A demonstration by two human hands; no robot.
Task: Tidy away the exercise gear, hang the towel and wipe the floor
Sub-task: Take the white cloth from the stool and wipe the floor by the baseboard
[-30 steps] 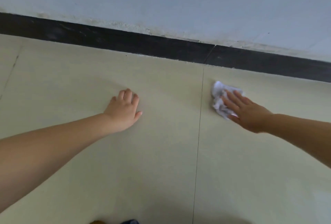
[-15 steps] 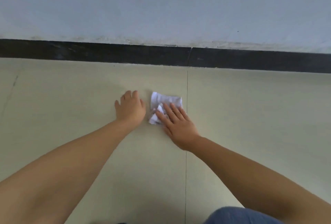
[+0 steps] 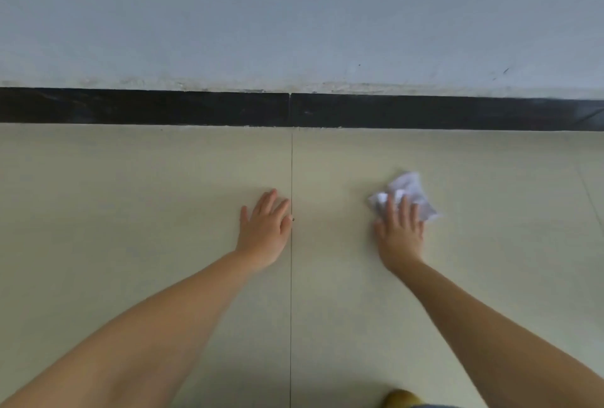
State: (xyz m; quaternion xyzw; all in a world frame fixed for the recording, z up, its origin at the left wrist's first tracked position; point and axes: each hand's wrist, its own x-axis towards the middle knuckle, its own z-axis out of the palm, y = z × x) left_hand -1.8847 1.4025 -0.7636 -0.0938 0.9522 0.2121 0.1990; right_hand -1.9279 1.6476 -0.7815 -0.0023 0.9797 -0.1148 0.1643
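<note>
So the person is down low over the floor (image 3: 163,185), pale beige tiles, both bare arms stretched out toward the wall. Using the grout line (image 3: 291,172) that runs straight from the skirting toward the camera as the landmark here.

The left hand (image 3: 265,228) is planted flat on the tile just left of that grout line, fingers straight and a bit spread, its little-finger edge practically touching the line. Nothing under it or in it, so that grip is wide and relaxed, just resting on the floor. There's a tiny dark speck (image 3: 293,219) sitting right on the line next to it.

The right hand (image 3: 399,228) is well to the right of the grout line, palm down, with straight fingers pressing on a crumpled white cloth (image 3: 408,190). Could be a tissue or a rag, can't really tell. Its grip isn't wrapped round the cloth, the fingers lie flat on top of the near part and the rest of the wad sticks out beyond the fingertips, toward the wall.

The far end of the grout line meets a black skirting board (image 3: 163,106), right at a joint between two pieces. Above that is a pale blue-grey wall (image 3: 294,15), a bit scuffed along the bottom edge. At the near edge of the view, right of the line, a small yellowish thing (image 3: 399,398) pokes in; too cut off to say what it is.
</note>
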